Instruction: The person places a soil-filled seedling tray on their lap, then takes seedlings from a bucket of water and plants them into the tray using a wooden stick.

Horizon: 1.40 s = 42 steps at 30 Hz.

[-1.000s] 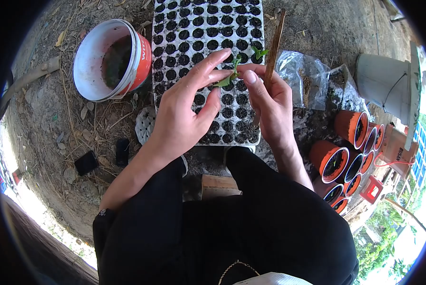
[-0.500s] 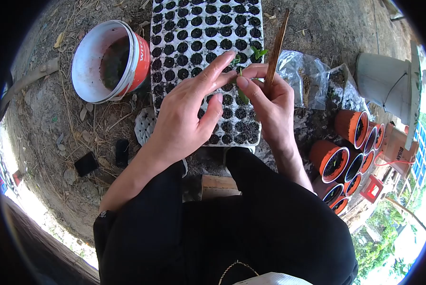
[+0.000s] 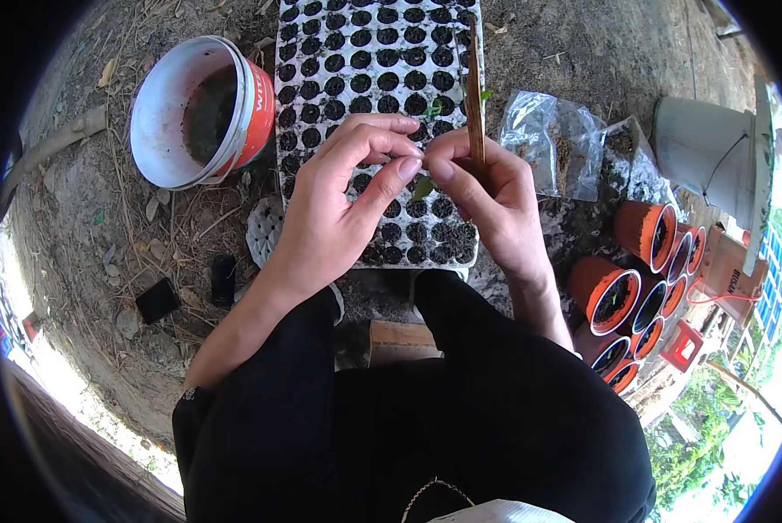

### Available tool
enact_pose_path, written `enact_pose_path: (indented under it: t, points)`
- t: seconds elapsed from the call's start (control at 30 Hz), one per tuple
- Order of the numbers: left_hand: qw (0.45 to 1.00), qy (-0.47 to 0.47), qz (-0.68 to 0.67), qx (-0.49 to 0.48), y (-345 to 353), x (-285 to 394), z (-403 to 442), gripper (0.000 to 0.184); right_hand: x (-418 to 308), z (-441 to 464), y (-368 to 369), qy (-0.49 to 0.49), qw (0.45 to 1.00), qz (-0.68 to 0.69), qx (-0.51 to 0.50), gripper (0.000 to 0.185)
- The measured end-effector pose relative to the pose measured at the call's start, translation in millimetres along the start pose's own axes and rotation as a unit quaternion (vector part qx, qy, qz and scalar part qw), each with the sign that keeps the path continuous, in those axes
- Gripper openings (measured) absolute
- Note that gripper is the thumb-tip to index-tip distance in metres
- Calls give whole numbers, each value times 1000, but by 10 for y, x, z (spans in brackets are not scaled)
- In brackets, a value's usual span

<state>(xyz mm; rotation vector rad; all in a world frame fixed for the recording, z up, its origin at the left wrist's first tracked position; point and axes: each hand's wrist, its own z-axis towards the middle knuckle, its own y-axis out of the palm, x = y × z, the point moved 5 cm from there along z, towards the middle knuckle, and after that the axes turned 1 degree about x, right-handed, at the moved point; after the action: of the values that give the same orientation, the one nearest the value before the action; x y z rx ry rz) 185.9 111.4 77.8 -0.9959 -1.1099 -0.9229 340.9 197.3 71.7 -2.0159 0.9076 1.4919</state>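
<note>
My left hand (image 3: pixel 334 196) is closed in a pinch, its thumb and index fingertips meeting my right fingertips above the tray. Between them is a small seedling (image 3: pixel 422 188), its green leaf hanging just below; the stem is mostly hidden by the fingers. My right hand (image 3: pixel 500 196) pinches at the same spot. It also grips a flat wooden stick (image 3: pixel 474 83), which points away from me, nearly upright in the view. Beneath both hands lies a white seedling tray (image 3: pixel 374 76) with rows of soil-filled round cells. Another small green seedling (image 3: pixel 433 109) stands in a cell beyond my fingertips.
A white and red bucket (image 3: pixel 256 109) with dark contents stands left of the tray. To the right are a clear plastic bag (image 3: pixel 530 126), several orange-brown pots (image 3: pixel 587 288) and a grey container (image 3: pixel 700 139). A black phone-like object (image 3: pixel 157 301) lies on the ground.
My left fingers have curled from outstretched into a pinch at the seedling. My right hand has shifted slightly left and toward me, and the stick has turned more upright.
</note>
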Motion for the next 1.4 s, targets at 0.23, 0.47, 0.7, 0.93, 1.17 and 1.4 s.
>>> enact_pose_path:
  t: [0.23,0.47,0.7,0.93,1.17,1.4]
  points:
    - [970,-148,-194,8,33,-171,-49,17,-93,5,11,-14,998,58,15,33]
    - [952,-150,-267,11,62,-161,-36,19,34,4,74,20,998,59,-9,29]
    - [953,-156,-260,-1,79,-192,-45,18,8,36,55,-66,993,98,-3,18]
    - [962,-173,-209,15,61,-240,-66,32,45,22,-503,-11,982,-32,187,18]
    - [971,-160,-175,33,35,-218,-60,35,146,2,-847,26,927,-319,194,18]
    - [974,-160,-160,31,36,-211,-68,36,188,12,-636,-39,871,-470,137,15]
